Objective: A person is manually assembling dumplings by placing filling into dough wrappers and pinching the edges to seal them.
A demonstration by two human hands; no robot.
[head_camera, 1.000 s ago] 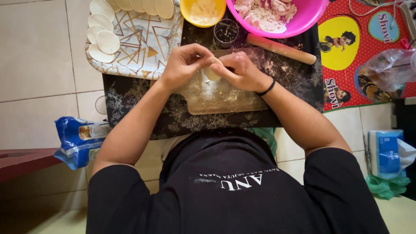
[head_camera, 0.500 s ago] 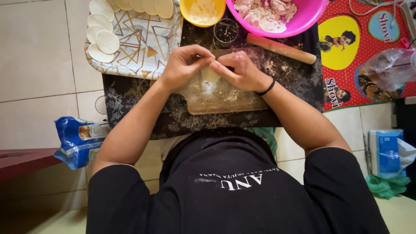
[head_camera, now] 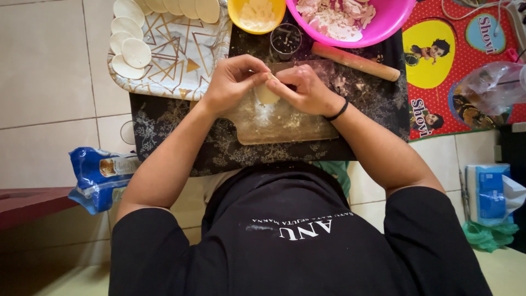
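Pinching a small pale dough piece (head_camera: 267,94) between both hands at upper centre of the frame: left hand (head_camera: 233,82) gripping its left edge, right hand (head_camera: 307,87) closing on its right, fingertips meeting over the floured wooden board (head_camera: 285,123). Lying beyond, a rolling pin (head_camera: 356,61), a pink bowl (head_camera: 383,27) of chopped filling, a yellow bowl (head_camera: 257,13). Resting at upper left, a patterned tray (head_camera: 175,66) of round dough wrappers (head_camera: 136,52). Sitting at left edge, a crumpled blue packet (head_camera: 98,178); at right edge, a blue tissue pack (head_camera: 487,192); at upper right, a red mat (head_camera: 455,71) bearing yellow and teal circles.
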